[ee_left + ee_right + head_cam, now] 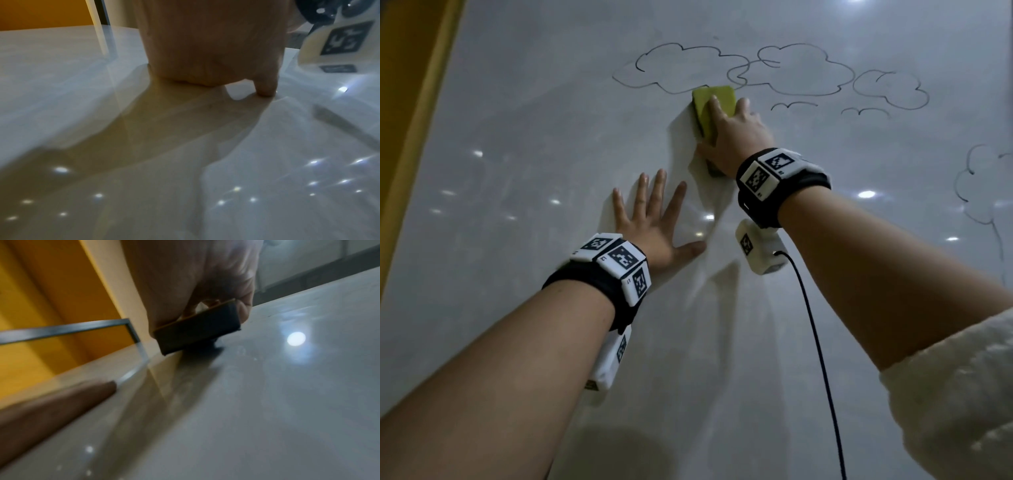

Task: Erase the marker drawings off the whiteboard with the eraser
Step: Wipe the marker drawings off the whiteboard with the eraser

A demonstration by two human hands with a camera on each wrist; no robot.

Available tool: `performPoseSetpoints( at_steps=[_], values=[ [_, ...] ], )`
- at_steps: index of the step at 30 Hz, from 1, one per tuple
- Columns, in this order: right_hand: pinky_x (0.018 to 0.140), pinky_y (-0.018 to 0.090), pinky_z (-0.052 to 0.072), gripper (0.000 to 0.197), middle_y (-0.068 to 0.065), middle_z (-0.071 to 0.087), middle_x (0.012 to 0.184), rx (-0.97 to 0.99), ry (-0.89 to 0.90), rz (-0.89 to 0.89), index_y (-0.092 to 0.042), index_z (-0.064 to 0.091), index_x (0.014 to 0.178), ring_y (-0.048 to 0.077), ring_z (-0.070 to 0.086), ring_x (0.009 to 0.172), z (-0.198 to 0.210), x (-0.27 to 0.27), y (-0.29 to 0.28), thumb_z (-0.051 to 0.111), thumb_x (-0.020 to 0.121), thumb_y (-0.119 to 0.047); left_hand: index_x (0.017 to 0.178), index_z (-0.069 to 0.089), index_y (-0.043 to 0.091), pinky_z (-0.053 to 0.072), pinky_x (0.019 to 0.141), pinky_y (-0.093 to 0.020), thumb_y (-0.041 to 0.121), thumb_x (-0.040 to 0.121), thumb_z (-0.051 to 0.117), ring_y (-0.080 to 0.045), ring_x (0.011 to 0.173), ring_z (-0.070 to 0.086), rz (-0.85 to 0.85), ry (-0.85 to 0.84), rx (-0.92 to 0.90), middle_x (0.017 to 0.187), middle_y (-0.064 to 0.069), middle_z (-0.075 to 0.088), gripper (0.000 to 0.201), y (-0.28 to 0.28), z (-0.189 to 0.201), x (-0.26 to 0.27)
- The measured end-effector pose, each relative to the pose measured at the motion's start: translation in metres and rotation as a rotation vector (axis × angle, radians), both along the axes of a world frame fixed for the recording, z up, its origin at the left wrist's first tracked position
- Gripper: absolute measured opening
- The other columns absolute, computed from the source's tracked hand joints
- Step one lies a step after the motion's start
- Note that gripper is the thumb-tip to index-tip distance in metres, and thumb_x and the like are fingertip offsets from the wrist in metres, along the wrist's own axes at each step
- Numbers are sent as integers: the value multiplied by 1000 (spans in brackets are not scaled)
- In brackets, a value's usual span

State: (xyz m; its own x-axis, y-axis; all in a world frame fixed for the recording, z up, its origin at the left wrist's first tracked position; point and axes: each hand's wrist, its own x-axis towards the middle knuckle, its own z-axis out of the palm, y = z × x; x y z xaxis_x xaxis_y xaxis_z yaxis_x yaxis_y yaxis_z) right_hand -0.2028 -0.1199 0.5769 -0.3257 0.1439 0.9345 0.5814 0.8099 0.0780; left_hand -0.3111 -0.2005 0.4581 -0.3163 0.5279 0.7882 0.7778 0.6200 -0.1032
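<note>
The eraser (714,111) is held in the right hand (736,132), pressed flat at upper centre against the cloud outlines (739,68) for full felt contact, while the whiteboard (517,154) is braced by the empty, wide-spread left hand (654,226) at frame centre.

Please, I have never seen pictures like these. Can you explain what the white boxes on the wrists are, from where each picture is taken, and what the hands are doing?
A person stands at a whiteboard. The big picture comes from a camera on the head; the other two come from cameras worn on each wrist, the white boxes. The right hand grips a yellow-green eraser and presses it on the board, at the lower edge of the cloud drawings. The left hand lies flat on the board with fingers spread, holding nothing. Small bird marks and part of a tree drawing are also there.
</note>
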Motion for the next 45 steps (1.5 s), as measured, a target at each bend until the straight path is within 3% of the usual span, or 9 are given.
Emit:
performPoseSetpoints(
  at_steps=[6, 11, 16, 22, 27, 33, 36, 39, 45],
  values=[
    [98, 41, 39, 74, 16, 26, 143, -115, 104, 8, -23, 14, 150, 34, 36, 128, 0, 15, 14, 49, 90, -47, 141, -32, 27, -21, 105, -58, 77, 82, 24, -26, 136, -36, 4, -21, -19, 146, -5, -42, 95, -2, 1, 0],
    [97, 42, 39, 77, 17, 25, 145, -44, 46, -43, -26, 12, 151, 36, 36, 127, -2, 31, 33, 52, 89, -48, 141, -31, 28, -20, 105, -58, 77, 81, 27, -26, 136, -36, 13, -47, -24, 147, -4, -41, 97, -1, 3, 0],
    [103, 45, 35, 74, 19, 15, 152, -187, 127, -60, -24, 7, 152, 39, 31, 134, 8, 55, 51, 45, 93, -46, 141, -32, 27, -20, 106, -57, 75, 82, 28, -26, 136, -36, 22, -32, -16, 147, -4, -42, 96, 0, 1, 0],
    [94, 45, 41, 75, 18, 26, 143, -33, 6, -106, -27, 9, 151, 39, 38, 124, -2, 63, 63, 49, 91, -49, 142, -30, 28, -18, 108, -57, 74, 82, 29, -25, 138, -33, 29, -19, 8, 149, -2, -39, 95, 0, 0, 1],
    [100, 45, 37, 73, 21, 24, 146, -155, 142, -86, -25, 9, 151, 40, 34, 129, 10, 84, 85, 46, 92, -46, 144, -26, 28, -14, 110, -56, 74, 82, 31, -24, 140, -30, 54, -13, 27, 151, -2, -35, 96, 1, 1, 3],
    [101, 43, 37, 74, 21, 19, 149, -158, 112, -26, -24, 8, 152, 40, 36, 129, 8, 76, 81, 46, 92, -46, 149, -2, 29, -6, 113, -53, 74, 80, 40, -23, 143, -15, 6, 27, 131, 156, -3, -14, 93, -1, 2, 5],
    [97, 45, 40, 72, 18, 25, 145, -105, 80, -71, -28, 10, 151, 39, 38, 127, 10, 90, 92, 47, 92, -47, 148, 9, 27, -4, 113, -53, 78, 78, 29, -24, 141, -1, 22, 64, 182, 153, -5, 2, 89, -1, 9, 11],
    [99, 45, 37, 72, 19, 26, 144, -165, 150, -77, -28, 10, 151, 40, 36, 127, 12, 107, 105, 46, 91, -47, 149, 2, 28, -9, 111, -57, 75, 82, 27, -24, 141, 3, 89, 71, 185, 153, -8, 4, 85, 2, 13, 18],
    [99, 44, 37, 73, 19, 20, 148, -140, 146, -61, -25, 10, 151, 39, 35, 128, 1, 99, 108, 47, 91, -45, 149, -4, 30, -7, 109, -63, 78, 79, 24, -24, 144, -8, 92, -30, 241, 155, -7, -6, 89, 17, 8, 27]
  ],
)
